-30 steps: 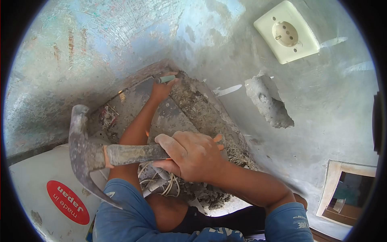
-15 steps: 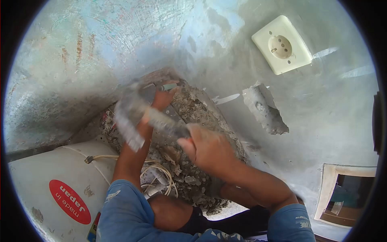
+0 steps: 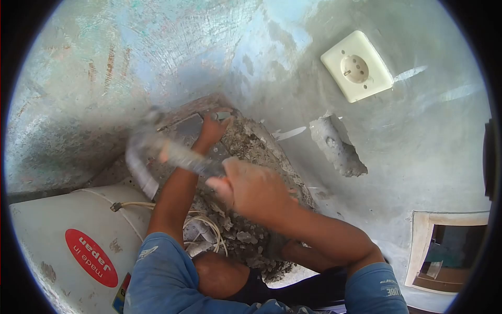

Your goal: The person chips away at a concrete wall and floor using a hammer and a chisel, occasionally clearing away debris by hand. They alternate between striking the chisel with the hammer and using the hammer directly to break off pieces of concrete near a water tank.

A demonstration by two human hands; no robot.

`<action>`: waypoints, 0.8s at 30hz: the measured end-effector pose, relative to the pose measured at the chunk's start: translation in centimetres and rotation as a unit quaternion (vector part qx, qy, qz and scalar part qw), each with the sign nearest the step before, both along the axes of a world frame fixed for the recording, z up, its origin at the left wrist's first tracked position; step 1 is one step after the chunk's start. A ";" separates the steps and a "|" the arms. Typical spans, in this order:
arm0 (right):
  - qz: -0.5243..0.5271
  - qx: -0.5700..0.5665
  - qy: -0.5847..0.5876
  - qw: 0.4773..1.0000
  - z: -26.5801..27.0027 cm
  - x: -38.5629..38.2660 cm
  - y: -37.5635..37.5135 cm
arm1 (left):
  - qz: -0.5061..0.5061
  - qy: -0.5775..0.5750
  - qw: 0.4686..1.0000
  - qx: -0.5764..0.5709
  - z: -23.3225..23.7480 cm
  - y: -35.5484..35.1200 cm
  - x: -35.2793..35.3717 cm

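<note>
Grey plastered wall, one socket, one gouged hole. I count two tools: right hand clenched round one blurred hammer above the rubble; left hand closed on one green-handled chisel at the wall corner.

A cream wall socket with 2 round holes sits high on the grey plastered wall. Below it a rough gouge breaks the plaster. At lower left lies a white casing bearing a red oval sticker reading "made in Japan", with a pale cord just beside it. Rubble is heaped in the corner.
</note>
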State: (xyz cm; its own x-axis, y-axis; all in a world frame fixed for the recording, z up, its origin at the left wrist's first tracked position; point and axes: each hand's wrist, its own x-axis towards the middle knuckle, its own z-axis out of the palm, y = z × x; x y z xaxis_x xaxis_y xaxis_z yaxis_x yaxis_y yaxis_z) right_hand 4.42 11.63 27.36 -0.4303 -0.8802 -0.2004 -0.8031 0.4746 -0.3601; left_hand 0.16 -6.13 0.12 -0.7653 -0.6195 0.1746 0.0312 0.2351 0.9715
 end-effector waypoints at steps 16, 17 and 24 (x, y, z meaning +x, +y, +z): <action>0.160 -0.223 -0.027 0.961 -0.1 3.0 1.4 | 0.023 0.033 0.999 0.035 -1.0 0.9 0.2; 0.208 -0.267 -0.028 0.940 0.1 3.2 1.5 | 0.024 0.031 0.999 0.021 -0.7 1.0 0.3; -0.069 0.103 -0.024 0.992 -5.7 -1.5 3.0 | 0.023 0.047 0.998 -0.033 -0.3 1.1 0.3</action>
